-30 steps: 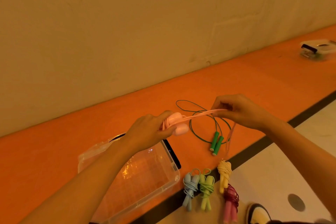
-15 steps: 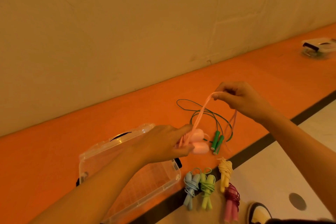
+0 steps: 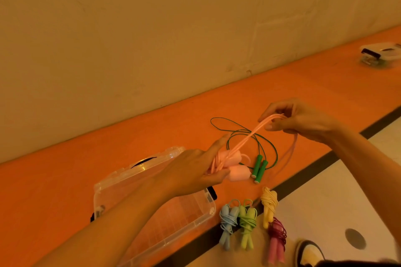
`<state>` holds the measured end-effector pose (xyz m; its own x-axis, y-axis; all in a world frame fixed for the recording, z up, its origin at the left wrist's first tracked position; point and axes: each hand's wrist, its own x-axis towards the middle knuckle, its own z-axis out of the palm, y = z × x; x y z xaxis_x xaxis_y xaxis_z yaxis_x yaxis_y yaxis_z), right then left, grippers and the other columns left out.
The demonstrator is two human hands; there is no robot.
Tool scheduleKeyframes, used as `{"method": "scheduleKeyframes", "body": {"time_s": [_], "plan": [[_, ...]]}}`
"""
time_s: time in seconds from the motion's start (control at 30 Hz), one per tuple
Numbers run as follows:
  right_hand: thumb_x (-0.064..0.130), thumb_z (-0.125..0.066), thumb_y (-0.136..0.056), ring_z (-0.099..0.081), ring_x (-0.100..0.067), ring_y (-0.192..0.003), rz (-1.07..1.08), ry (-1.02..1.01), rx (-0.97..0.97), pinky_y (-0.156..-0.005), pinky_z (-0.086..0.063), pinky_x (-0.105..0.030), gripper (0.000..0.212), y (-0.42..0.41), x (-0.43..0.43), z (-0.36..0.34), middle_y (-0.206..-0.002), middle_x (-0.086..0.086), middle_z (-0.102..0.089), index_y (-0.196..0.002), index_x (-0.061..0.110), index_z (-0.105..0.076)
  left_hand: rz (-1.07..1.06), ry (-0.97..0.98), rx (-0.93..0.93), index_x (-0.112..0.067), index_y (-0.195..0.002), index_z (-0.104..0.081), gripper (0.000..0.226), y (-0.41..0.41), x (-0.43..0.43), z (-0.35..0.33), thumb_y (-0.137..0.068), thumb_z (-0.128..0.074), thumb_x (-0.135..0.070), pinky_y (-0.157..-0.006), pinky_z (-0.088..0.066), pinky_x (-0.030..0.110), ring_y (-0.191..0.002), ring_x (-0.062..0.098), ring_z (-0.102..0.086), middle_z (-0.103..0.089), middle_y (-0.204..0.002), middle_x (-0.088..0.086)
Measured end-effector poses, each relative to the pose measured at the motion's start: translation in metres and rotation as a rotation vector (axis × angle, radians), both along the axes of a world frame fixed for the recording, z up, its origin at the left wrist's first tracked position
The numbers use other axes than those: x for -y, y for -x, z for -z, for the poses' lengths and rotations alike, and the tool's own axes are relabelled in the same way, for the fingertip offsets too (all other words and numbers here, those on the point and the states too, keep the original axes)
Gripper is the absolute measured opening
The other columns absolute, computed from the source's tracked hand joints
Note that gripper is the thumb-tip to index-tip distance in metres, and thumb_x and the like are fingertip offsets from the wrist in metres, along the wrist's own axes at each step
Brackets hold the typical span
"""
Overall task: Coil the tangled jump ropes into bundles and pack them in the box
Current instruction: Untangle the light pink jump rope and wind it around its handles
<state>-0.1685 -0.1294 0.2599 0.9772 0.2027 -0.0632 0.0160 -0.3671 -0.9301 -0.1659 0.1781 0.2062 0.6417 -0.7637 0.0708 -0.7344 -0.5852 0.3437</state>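
My left hand (image 3: 193,171) grips the two pink handles of a pink jump rope (image 3: 303,176) above the right end of a clear plastic box (image 3: 112,182). The pink cord runs up and right to my right hand (image 3: 301,120), which pinches folded strands of it; a loose loop hangs below that hand. A green jump rope (image 3: 260,168) lies uncoiled on the orange floor behind the pink one. Coiled bundles lie near the box's right end: blue (image 3: 226,222), light green (image 3: 247,223), yellow (image 3: 269,205) and dark pink (image 3: 276,238).
A plain wall runs along the back of the orange floor strip (image 3: 65,180). A black line (image 3: 308,169) borders a pale floor at the right. Another clear box (image 3: 382,54) sits far right. A shoe (image 3: 308,252) shows at the bottom edge.
My left hand dropped with the pink handles from chest height toward the box's right end. My right hand lifted the cord, then came down slightly, with the folded strands still pinched.
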Motion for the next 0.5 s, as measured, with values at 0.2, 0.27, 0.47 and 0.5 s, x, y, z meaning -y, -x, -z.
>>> {"method": "scheduleKeyframes", "body": {"time_s": [0.2,0.27,0.47,0.5], "plan": [[0.017,-0.067,-0.087,-0.049,-0.003,-0.051,-0.004,0.205,0.239,-0.046,-0.034,-0.013,0.011,0.007,-0.011,-0.014,-0.063,0.007,-0.064,-0.092,0.012,-0.075,0.041,0.073,0.018,-0.066,-0.138,0.021,0.079,-0.009,-0.006,-0.003,-0.095,-0.044,-0.060,-0.050,-0.035,0.029,-0.051,0.010,-0.047,-0.044,-0.056,-0.006],[0.023,-0.064,-0.088,-0.050,0.000,-0.055,0.034,0.255,0.294,-0.051,-0.037,-0.010,0.012,0.007,-0.014,-0.016,-0.064,0.007,-0.063,-0.091,0.018,-0.075,0.063,0.072,0.041,-0.066,-0.137,0.025,0.080,-0.006,-0.002,-0.004,-0.094,-0.041,-0.060,-0.049,-0.034,0.029,-0.051,0.011,-0.047,-0.045,-0.058,-0.007],[0.034,-0.064,-0.086,-0.042,-0.001,-0.051,0.143,0.186,0.216,-0.046,-0.032,-0.013,0.021,0.002,-0.014,-0.006,-0.060,0.002,-0.055,-0.086,0.017,-0.077,0.160,0.044,0.188,-0.053,-0.147,0.023,0.077,0.007,0.014,-0.009,-0.096,-0.034,-0.059,-0.048,-0.040,0.031,-0.053,0.011,-0.045,-0.040,-0.065,-0.013],[0.031,-0.066,-0.088,-0.041,-0.001,-0.050,0.144,0.176,0.209,-0.046,-0.031,-0.012,0.018,0.001,-0.016,-0.004,-0.057,0.005,-0.054,-0.086,0.016,-0.077,0.182,0.051,0.211,-0.051,-0.149,0.021,0.076,0.009,0.017,-0.008,-0.097,-0.034,-0.058,-0.048,-0.042,0.032,-0.054,0.011,-0.045,-0.045,-0.070,-0.013]]}}
